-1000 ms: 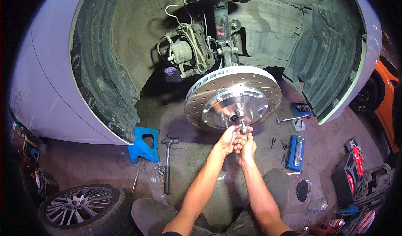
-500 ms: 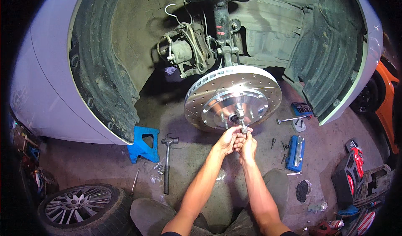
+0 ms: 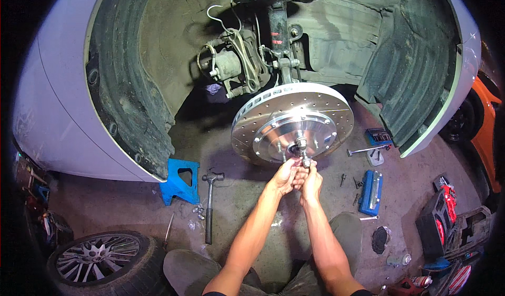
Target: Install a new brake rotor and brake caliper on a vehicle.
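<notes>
A drilled, slotted brake disc [image 3: 281,101] sits in the open wheel arch below the strut [image 3: 279,25]. Both my hands are at the bottom of its centre. My right hand [image 3: 310,182] is closed with fingertips on a silver nut [image 3: 306,162] at a stud. My left hand [image 3: 288,175] is closed just left of it, its fingertips by the same stud and nut; what they grip is partly hidden. The brake caliper [image 3: 226,64] hangs from a wire hook at the upper left of the disc.
A blue stand [image 3: 179,193] and hammer [image 3: 209,212] lie left on the floor. Right are a socket tray [image 3: 379,136], breaker bar [image 3: 363,150], blue case [image 3: 371,192] and red-and-black toolboxes [image 3: 431,222]. A loose wheel [image 3: 100,259] lies lower left. Grey fenders [image 3: 58,85] frame the arch.
</notes>
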